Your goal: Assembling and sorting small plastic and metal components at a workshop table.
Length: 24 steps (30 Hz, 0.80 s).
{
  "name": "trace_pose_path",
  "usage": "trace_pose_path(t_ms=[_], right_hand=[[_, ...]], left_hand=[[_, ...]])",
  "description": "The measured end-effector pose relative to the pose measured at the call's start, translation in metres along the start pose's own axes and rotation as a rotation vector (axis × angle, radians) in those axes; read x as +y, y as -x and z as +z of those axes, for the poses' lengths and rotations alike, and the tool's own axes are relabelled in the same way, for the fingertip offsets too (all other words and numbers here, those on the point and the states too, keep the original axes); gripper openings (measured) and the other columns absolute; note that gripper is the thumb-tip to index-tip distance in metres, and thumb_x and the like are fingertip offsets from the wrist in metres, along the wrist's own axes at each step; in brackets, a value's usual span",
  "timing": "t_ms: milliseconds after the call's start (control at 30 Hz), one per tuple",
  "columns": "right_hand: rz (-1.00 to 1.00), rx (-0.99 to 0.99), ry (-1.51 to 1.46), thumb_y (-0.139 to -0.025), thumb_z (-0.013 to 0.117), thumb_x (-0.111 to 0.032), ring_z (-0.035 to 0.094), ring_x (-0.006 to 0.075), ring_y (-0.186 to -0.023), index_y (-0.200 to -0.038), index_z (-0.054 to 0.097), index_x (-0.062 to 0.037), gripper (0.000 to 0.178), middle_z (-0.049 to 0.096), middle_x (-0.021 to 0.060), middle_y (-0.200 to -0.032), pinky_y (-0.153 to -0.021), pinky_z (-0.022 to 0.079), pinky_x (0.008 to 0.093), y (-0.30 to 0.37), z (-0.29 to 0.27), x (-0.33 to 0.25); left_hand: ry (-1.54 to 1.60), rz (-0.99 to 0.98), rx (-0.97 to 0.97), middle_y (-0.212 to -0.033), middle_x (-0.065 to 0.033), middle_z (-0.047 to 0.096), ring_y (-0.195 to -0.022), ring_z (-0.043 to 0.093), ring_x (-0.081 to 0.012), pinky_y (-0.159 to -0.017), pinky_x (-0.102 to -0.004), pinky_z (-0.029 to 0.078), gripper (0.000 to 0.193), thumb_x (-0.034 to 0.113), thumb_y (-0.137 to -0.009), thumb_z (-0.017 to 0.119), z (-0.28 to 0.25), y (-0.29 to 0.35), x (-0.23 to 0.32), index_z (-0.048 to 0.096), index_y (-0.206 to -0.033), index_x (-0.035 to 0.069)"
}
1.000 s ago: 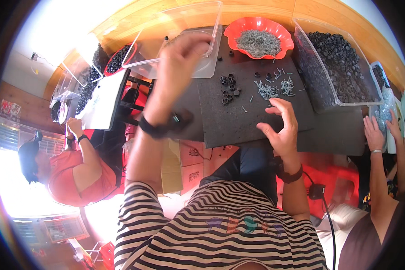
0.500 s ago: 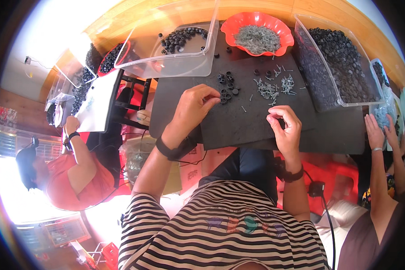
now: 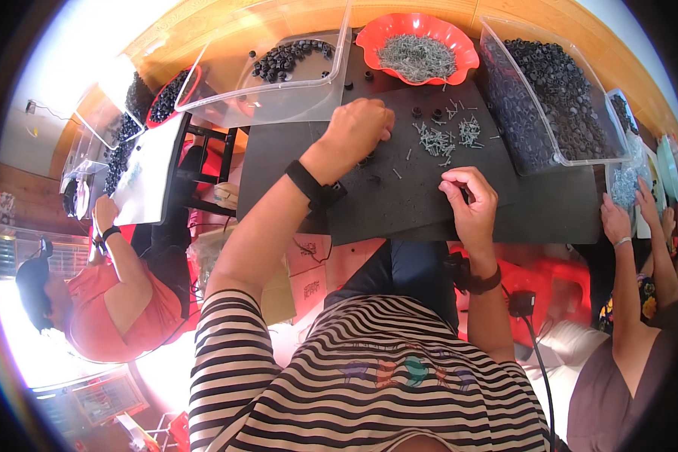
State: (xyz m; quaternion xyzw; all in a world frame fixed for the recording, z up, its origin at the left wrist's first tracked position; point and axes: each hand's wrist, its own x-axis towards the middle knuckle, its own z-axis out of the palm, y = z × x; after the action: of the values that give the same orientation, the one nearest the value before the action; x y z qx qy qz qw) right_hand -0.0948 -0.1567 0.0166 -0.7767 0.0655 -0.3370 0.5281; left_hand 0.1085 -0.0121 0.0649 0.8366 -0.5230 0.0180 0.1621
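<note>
My left hand (image 3: 356, 128) reaches over the spot on the black board (image 3: 399, 215) where several small black caps lie. Its fingers curl downward, and the hand hides most of those caps and whatever is in its grasp. Farther right and nearer to me, my right hand (image 3: 471, 197) hovers above the board with thumb and fingertips pinched together. Anything in that pinch is too small to make out. Beyond it lie loose silver screws (image 3: 435, 141) in a heap, with a few stray ones around. Two black caps (image 3: 416, 112) stand beside the screws.
A red scalloped bowl (image 3: 366, 39) of screws sits at the back. Clear plastic bins holding black caps flank it, one at left (image 3: 297, 105) and one at right (image 3: 539, 113). Co-workers sit on both sides, one in an orange shirt (image 3: 120, 301), the other's hands (image 3: 616, 218) by a bag.
My left hand has moved farther away and to the right, over the caps, covering them. The right hand keeps its pinch in nearly the same place. The whole view has shifted slightly.
</note>
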Motion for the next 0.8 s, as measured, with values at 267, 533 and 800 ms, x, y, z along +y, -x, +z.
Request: trace_pose_path(t_ms=[267,533,800], right_hand=[[-0.313,0.041,0.098,-0.069,0.079,0.0,0.063,0.0175,-0.074,-0.106,0.066,-0.0037,0.039,0.064,0.0097,-0.097,-0.068,0.051,0.0284,0.0,0.0,-0.014],[-0.298,0.024,0.096,-0.07,0.076,0.005,0.063,0.0204,-0.069,-0.095,0.066,-0.0032,0.028,0.064,0.009,-0.085,-0.062,0.05,0.0294,-0.005,0.023,-0.014],[0.099,0.057,-0.217,-0.085,0.068,0.002,0.057,0.0078,-0.072,-0.095,0.061,0.0012,0.013,0.059,0.0026,-0.083,-0.065,0.047,0.0221,-0.002,0.023,0.006]], left_hand=[[0.959,-0.133,-0.198,-0.085,-0.0019,0.067,-0.08,0.059,-0.0064,-0.071,-0.0236,0.049,0.015,0.011,-0.088,0.068,-0.015,0.026,0.05,0.066,-0.094,-0.002],[1.082,-0.169,-0.241,-0.09,-0.0045,0.068,-0.083,0.061,-0.0079,-0.075,-0.0234,0.05,0.019,0.011,-0.09,0.065,0.01,0.038,0.05,0.066,-0.102,-0.003],[0.673,-0.276,0.011,-0.095,-0.0072,0.068,-0.078,0.062,-0.0134,-0.069,-0.0276,0.05,0.025,0.012,-0.081,0.072,-0.042,0.085,0.023,0.068,-0.104,0.002]])
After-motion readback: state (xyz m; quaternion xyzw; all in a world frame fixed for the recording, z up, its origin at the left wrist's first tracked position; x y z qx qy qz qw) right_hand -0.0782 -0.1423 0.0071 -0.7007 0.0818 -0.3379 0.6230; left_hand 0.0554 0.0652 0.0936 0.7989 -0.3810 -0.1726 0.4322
